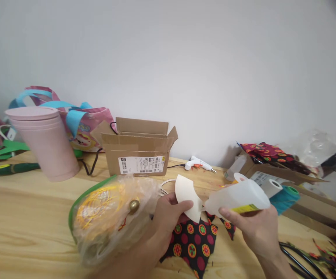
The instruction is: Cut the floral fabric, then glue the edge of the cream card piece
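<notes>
My left hand [170,213] pinches a curved, fan-shaped piece of white card [187,195] between thumb and fingers. In my right hand [256,228] lies a translucent white squeeze bottle [237,195] with a yellow label, tipped on its side. Its narrow nozzle points left and meets the card's right edge; whether glue comes out cannot be made out. Below the card, dark patterned fabric [191,242] with bright flower motifs lies on the table. A clear plastic bag [107,221] holding yellow-orange tassels and a brass bell sits left of my left hand.
An open cardboard box [136,155] stands near the wall, with a white glue gun [199,163] beside it. On the left are a pink lidded bin [46,143], a pink bag [98,120] and a green screwdriver [14,168]. Thread spools [285,197] and another carton [307,205] are at right.
</notes>
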{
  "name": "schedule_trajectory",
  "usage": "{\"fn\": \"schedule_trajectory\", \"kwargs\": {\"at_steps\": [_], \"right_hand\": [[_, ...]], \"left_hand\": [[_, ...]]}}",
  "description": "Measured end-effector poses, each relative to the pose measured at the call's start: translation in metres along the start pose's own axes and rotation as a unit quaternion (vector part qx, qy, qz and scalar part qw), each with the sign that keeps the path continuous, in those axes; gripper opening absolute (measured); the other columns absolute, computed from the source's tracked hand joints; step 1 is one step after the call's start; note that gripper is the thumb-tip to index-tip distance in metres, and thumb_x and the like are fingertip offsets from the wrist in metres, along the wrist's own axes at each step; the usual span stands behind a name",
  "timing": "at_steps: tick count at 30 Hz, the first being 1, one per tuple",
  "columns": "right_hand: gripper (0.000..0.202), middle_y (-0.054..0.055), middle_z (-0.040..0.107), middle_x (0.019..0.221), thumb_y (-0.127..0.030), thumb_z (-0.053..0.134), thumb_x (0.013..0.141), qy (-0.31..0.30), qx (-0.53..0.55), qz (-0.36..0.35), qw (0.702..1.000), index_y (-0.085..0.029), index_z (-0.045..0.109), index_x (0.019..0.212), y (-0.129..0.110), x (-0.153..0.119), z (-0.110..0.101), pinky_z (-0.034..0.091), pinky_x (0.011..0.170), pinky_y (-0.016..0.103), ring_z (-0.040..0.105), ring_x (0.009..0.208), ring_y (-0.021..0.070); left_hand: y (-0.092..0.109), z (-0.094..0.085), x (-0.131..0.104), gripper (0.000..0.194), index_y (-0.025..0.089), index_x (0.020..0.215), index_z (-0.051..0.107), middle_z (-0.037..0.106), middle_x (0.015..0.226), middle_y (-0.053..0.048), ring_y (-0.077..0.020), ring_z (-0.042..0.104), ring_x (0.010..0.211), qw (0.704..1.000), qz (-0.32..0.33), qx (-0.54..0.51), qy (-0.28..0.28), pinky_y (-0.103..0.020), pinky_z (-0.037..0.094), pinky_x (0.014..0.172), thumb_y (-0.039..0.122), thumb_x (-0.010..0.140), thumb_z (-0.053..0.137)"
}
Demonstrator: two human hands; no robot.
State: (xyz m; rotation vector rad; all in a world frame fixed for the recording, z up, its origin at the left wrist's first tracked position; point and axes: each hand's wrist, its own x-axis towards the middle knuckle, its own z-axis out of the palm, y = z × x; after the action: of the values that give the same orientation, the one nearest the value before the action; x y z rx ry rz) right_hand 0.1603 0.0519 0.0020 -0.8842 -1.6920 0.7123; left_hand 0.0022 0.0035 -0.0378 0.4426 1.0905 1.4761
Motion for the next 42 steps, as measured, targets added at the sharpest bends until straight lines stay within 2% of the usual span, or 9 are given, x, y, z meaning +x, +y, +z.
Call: {"fn": "schedule_trajectory", "kwargs": {"at_steps": [4, 7, 12, 19, 23, 28, 34, 39, 42], "right_hand": [[0.027, 0.002, 0.066, 0.053, -0.031, 0.079, 0.049, -0.046, 0.017, -0.001, 0.999, -0.017, 0.061, 0.062, -0.001, 0.0, -0.001, 0.051, 0.039, 0.022, 0.06, 0.044, 0.0182], [0.028, 0.002, 0.068, 0.057, -0.029, 0.08, 0.048, -0.02, 0.014, 0.005, 1.0, -0.018, 0.061, 0.066, -0.002, -0.001, -0.002, 0.053, 0.043, 0.021, 0.062, 0.048, 0.018], [0.025, 0.001, 0.068, 0.056, -0.029, 0.079, 0.05, -0.046, 0.032, 0.001, 0.998, -0.018, 0.063, 0.065, -0.001, 0.001, -0.003, 0.052, 0.042, 0.021, 0.062, 0.047, 0.0177], [0.022, 0.005, 0.071, 0.064, -0.028, 0.077, 0.053, 0.037, -0.012, -0.004, 0.999, -0.016, 0.064, 0.067, 0.004, 0.008, -0.007, 0.055, 0.055, 0.027, 0.065, 0.057, 0.021], [0.021, 0.002, 0.069, 0.057, -0.028, 0.077, 0.051, -0.004, 0.022, 0.021, 1.0, -0.017, 0.062, 0.062, 0.001, 0.008, -0.006, 0.054, 0.048, 0.026, 0.063, 0.051, 0.0192], [0.02, 0.003, 0.07, 0.061, -0.026, 0.077, 0.053, 0.028, 0.047, 0.05, 0.997, -0.017, 0.063, 0.063, -0.003, 0.004, -0.004, 0.054, 0.052, 0.027, 0.064, 0.056, 0.0202], [0.025, 0.003, 0.069, 0.061, -0.027, 0.08, 0.049, -0.061, 0.079, 0.034, 0.994, -0.018, 0.066, 0.067, -0.004, 0.002, -0.001, 0.053, 0.045, 0.024, 0.063, 0.051, 0.0191], [0.021, 0.006, 0.071, 0.07, -0.029, 0.077, 0.057, 0.051, 0.073, 0.045, 0.995, -0.017, 0.066, 0.071, 0.011, 0.009, -0.011, 0.055, 0.06, 0.03, 0.066, 0.065, 0.0228], [0.023, 0.007, 0.071, 0.072, -0.03, 0.076, 0.058, 0.023, 0.108, 0.031, 0.993, -0.016, 0.066, 0.075, 0.015, 0.011, -0.017, 0.056, 0.061, 0.033, 0.066, 0.067, 0.0243]], "left_hand": [[0.002, 0.001, -0.002, 0.015, 0.018, 0.076, 0.066, 0.072, 0.08, -0.006, -0.0236, 0.065, 0.073, 1.0, -0.008, -0.005, -0.006, -0.035, 0.049, 0.068, 0.017, 0.061, 0.069], [0.004, 0.002, -0.004, 0.016, 0.018, 0.076, 0.066, 0.072, 0.08, -0.006, -0.0228, 0.065, 0.074, 1.0, -0.014, -0.005, 0.003, -0.035, 0.05, 0.071, 0.015, 0.061, 0.069], [0.007, 0.004, -0.006, 0.013, 0.019, 0.072, 0.064, 0.072, 0.076, -0.004, -0.022, 0.065, 0.073, 1.0, -0.024, -0.003, 0.003, -0.035, 0.051, 0.072, 0.015, 0.061, 0.069], [0.007, 0.005, -0.006, 0.017, 0.015, 0.077, 0.066, 0.072, 0.078, -0.006, -0.0228, 0.065, 0.077, 1.0, -0.024, 0.006, -0.006, -0.037, 0.052, 0.075, 0.015, 0.06, 0.07], [0.007, 0.003, -0.006, 0.015, 0.017, 0.074, 0.066, 0.072, 0.079, -0.006, -0.0231, 0.065, 0.077, 1.0, -0.026, 0.01, -0.001, -0.037, 0.052, 0.075, 0.016, 0.06, 0.07], [0.009, 0.004, -0.008, 0.015, 0.017, 0.073, 0.065, 0.072, 0.078, -0.005, -0.0234, 0.065, 0.078, 1.0, -0.02, 0.015, -0.003, -0.038, 0.051, 0.076, 0.018, 0.06, 0.071], [0.009, 0.004, -0.008, 0.017, 0.015, 0.076, 0.065, 0.072, 0.077, -0.005, -0.0226, 0.065, 0.076, 1.0, -0.023, 0.018, -0.008, -0.038, 0.051, 0.076, 0.019, 0.06, 0.07], [0.008, 0.003, -0.008, 0.022, 0.013, 0.082, 0.066, 0.072, 0.081, -0.008, -0.0227, 0.064, 0.075, 0.998, -0.039, 0.037, -0.018, -0.038, 0.051, 0.073, 0.02, 0.061, 0.07], [0.008, 0.003, -0.007, 0.025, 0.014, 0.085, 0.067, 0.072, 0.078, -0.008, -0.0221, 0.064, 0.07, 0.997, -0.041, 0.051, -0.038, -0.037, 0.051, 0.069, 0.021, 0.061, 0.069]]}}
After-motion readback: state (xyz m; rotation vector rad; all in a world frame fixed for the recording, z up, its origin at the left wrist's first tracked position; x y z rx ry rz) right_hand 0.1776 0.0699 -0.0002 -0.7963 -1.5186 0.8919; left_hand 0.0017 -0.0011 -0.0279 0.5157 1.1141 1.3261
